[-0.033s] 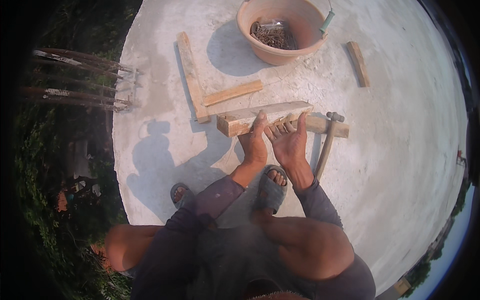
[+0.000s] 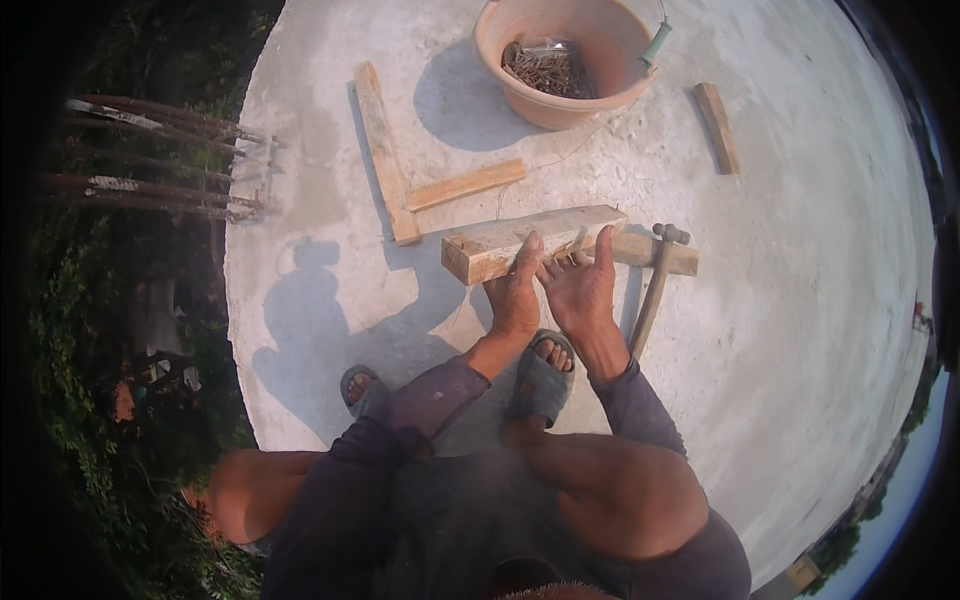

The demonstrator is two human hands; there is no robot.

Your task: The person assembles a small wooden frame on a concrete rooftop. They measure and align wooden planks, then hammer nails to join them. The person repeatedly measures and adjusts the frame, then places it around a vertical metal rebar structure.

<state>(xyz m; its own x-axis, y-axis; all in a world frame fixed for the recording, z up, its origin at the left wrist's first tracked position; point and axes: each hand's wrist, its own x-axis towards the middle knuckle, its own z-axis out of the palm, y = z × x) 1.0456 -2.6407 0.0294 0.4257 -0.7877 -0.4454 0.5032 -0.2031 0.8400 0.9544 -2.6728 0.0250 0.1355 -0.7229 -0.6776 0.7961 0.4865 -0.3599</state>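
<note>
I squat on a round concrete slab (image 2: 780,330). My right hand (image 2: 585,290) is turned palm up and cups several thin nails (image 2: 563,262) just in front of a thick wooden block (image 2: 500,250). My left hand (image 2: 515,295) is pressed against it, back toward the camera, thumb lying against the block and fingers bent toward the nails; what those fingers hold is hidden. A hammer (image 2: 652,290) with a wooden handle lies on the slab just right of my right hand, its head resting on a plank (image 2: 655,252) behind the block.
An orange plastic tub (image 2: 600,95) holding rusty nails stands at the far side. A long plank (image 2: 383,150), a short plank (image 2: 465,185) and a small wood piece (image 2: 718,127) lie around it. Rusty steel bars (image 2: 150,190) stick out over the slab's left edge. My sandalled feet (image 2: 540,380) are below my hands.
</note>
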